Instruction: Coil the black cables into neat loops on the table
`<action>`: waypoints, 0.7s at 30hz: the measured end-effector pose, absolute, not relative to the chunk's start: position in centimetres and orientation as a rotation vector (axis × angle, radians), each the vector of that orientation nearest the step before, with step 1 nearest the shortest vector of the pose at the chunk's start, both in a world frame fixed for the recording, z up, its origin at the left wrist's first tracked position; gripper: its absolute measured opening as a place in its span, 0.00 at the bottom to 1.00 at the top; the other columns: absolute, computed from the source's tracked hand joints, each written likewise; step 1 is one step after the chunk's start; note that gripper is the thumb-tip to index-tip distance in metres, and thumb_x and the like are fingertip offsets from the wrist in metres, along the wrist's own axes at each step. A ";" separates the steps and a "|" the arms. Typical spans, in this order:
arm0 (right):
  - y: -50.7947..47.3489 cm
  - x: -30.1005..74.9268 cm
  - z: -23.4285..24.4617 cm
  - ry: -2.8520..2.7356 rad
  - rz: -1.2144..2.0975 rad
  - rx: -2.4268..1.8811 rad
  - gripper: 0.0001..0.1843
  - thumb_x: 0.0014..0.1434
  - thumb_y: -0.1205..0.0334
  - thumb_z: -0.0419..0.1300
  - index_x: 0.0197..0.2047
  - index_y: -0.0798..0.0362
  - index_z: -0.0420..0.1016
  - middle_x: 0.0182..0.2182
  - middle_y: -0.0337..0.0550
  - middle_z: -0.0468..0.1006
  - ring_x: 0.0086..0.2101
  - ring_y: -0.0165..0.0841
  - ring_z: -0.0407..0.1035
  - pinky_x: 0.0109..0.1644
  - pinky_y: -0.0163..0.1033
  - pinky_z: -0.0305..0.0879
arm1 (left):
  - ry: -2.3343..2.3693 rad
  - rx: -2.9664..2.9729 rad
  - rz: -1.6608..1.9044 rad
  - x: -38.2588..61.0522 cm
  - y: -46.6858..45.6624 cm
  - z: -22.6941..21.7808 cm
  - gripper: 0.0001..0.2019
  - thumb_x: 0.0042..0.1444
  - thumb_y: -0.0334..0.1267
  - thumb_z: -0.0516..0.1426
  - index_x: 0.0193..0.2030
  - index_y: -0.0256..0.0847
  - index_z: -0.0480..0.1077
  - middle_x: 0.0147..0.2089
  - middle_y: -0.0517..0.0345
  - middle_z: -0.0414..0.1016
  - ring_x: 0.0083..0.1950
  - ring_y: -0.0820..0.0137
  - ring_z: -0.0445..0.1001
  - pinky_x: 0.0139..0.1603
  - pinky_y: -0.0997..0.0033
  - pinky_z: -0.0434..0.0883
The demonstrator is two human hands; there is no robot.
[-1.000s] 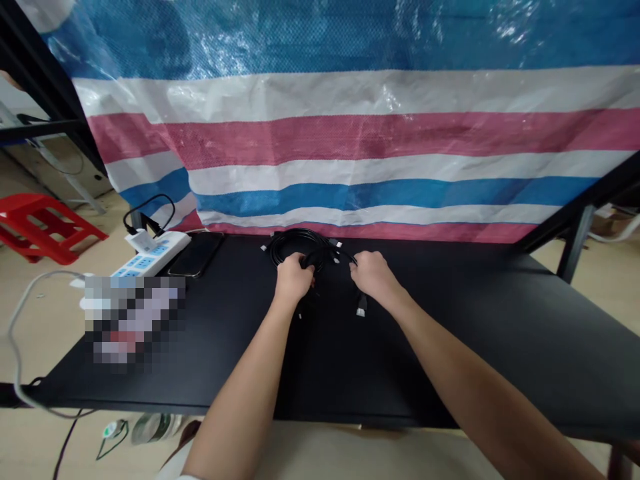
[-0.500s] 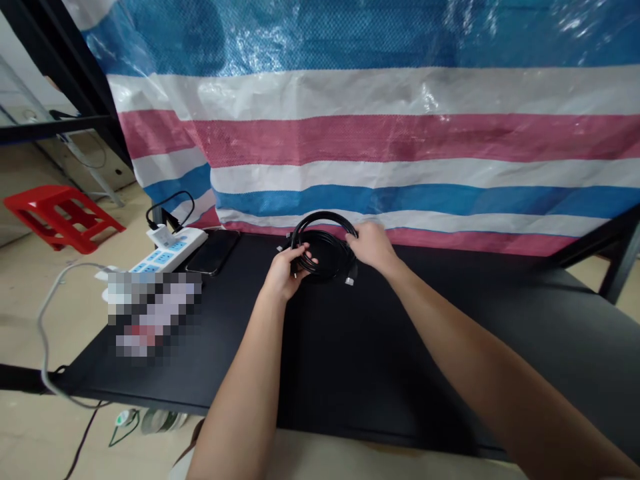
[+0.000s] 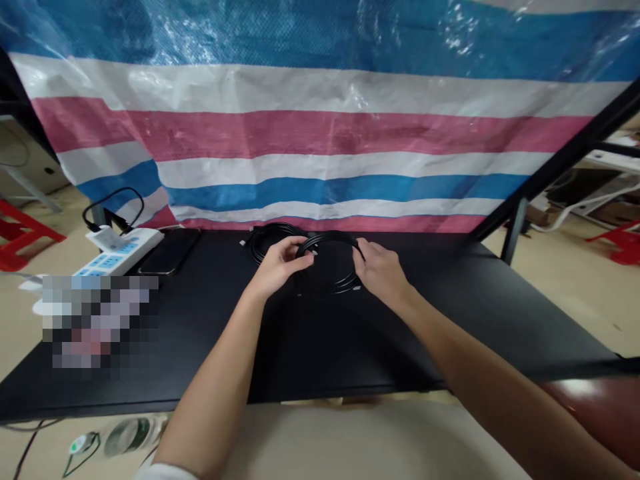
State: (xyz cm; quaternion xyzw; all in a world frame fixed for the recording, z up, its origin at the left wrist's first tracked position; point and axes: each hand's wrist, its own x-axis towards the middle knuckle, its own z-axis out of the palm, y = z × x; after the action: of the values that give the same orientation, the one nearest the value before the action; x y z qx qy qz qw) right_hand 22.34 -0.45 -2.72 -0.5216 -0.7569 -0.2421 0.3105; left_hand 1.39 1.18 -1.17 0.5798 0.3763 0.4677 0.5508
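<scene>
A coiled black cable (image 3: 336, 236) is held between my two hands, just over the black tabletop (image 3: 320, 353). My left hand (image 3: 284, 264) is closed on the left side of the loop, thumb and fingers pinching it. On the opposite side, my right hand (image 3: 379, 268) grips the loop with bent fingers. Small light-coloured ends show low on the loop. Behind my left hand lies a second black cable coil (image 3: 270, 230) on the table, partly hidden by that hand, with a light connector at its left.
At the left stand a white power strip (image 3: 120, 253) with a plugged-in adapter and a dark phone (image 3: 169, 252). A blurred-out patch covers something in front of them. Striped plastic sheeting (image 3: 320, 133) hangs along the back edge. Red stools (image 3: 25, 230) stand on the floor.
My view has turned to the right. The held coil has shifted right, apart from the other coil, which now shows on the table behind my left hand. Both hands keep hold.
</scene>
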 end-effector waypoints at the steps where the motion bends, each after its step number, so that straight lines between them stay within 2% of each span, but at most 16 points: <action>1: -0.7 22.3 -2.7 -2.002 -0.635 -1.376 0.17 0.63 0.62 0.45 0.37 0.56 0.75 0.21 0.44 0.73 0.23 0.32 0.67 0.27 0.34 0.59 | 0.901 1.398 1.092 1.8 1.0 -1.2 0.15 0.40 0.42 0.64 0.34 0.38 0.69 0.22 0.64 0.71 0.25 0.72 0.72 0.30 0.73 0.68; 4: -1.1 22.2 -2.4 -1.974 -0.559 -1.383 0.14 0.61 0.62 0.48 0.38 0.55 0.75 0.22 0.44 0.74 0.24 0.33 0.68 0.27 0.35 0.60 | 1.025 1.498 1.069 2.8 0.7 -1.5 0.10 0.51 0.45 0.56 0.29 0.40 0.65 0.13 0.70 0.57 0.14 0.76 0.61 0.19 0.76 0.58; 6: -1.1 22.3 -2.1 -1.944 -0.445 -1.380 0.11 0.57 0.61 0.52 0.37 0.54 0.75 0.25 0.45 0.76 0.28 0.35 0.70 0.30 0.37 0.62 | 1.111 1.611 1.118 3.1 0.5 -1.7 0.08 0.54 0.42 0.53 0.29 0.40 0.64 0.13 0.71 0.55 0.14 0.76 0.59 0.19 0.76 0.57; 9: -0.9 22.3 -1.5 -1.942 -0.107 -1.322 0.09 0.53 0.63 0.55 0.36 0.52 0.73 0.30 0.46 0.77 0.33 0.37 0.71 0.36 0.40 0.65 | 1.186 1.905 1.172 2.7 0.3 -1.7 0.03 0.53 0.35 0.52 0.32 0.41 0.65 0.18 0.68 0.62 0.21 0.74 0.64 0.26 0.75 0.63; 11: -0.9 22.2 -1.0 -1.922 0.253 -1.255 0.07 0.53 0.62 0.55 0.35 0.51 0.72 0.31 0.44 0.77 0.33 0.35 0.71 0.37 0.40 0.66 | 1.198 2.063 1.174 2.4 0.3 -1.6 0.04 0.51 0.31 0.50 0.33 0.41 0.65 0.23 0.64 0.67 0.27 0.72 0.69 0.33 0.73 0.67; 13: -0.9 22.0 -0.7 -1.863 0.639 -1.175 0.07 0.53 0.58 0.56 0.34 0.52 0.70 0.29 0.42 0.76 0.30 0.33 0.70 0.35 0.39 0.65 | 1.212 2.147 1.192 2.2 0.5 -1.6 0.08 0.49 0.27 0.49 0.35 0.40 0.65 0.28 0.60 0.70 0.33 0.70 0.72 0.38 0.70 0.68; 16: -0.7 21.8 -0.4 -1.810 1.076 -1.079 0.13 0.47 0.53 0.63 0.30 0.52 0.68 0.21 0.36 0.71 0.23 0.28 0.65 0.28 0.36 0.61 | 1.260 2.188 1.225 2.3 0.8 -1.9 0.13 0.47 0.24 0.48 0.38 0.40 0.66 0.33 0.56 0.73 0.39 0.67 0.73 0.42 0.68 0.69; 18: -0.3 21.6 -0.4 -1.785 1.224 -1.039 0.17 0.44 0.49 0.66 0.25 0.52 0.66 0.15 0.31 0.65 0.18 0.25 0.59 0.24 0.34 0.56 | 1.263 2.205 1.219 2.4 0.9 -2.1 0.15 0.46 0.23 0.47 0.39 0.39 0.66 0.35 0.55 0.74 0.40 0.67 0.73 0.43 0.67 0.70; 21: 0.5 21.4 -1.0 -1.692 1.257 -0.966 0.27 0.46 0.38 0.61 0.17 0.50 0.58 0.09 0.28 0.55 0.14 0.22 0.51 0.22 0.35 0.52 | 1.220 2.238 1.187 2.5 1.0 -2.2 0.17 0.46 0.21 0.47 0.41 0.38 0.67 0.38 0.54 0.75 0.41 0.67 0.74 0.44 0.67 0.71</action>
State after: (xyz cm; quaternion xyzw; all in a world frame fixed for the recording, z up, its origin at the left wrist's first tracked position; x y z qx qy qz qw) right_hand 21.36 0.47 -1.01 -0.3819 -0.6688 0.4968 0.4001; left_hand 2.53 0.99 -2.20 0.7851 0.4279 0.4165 0.1645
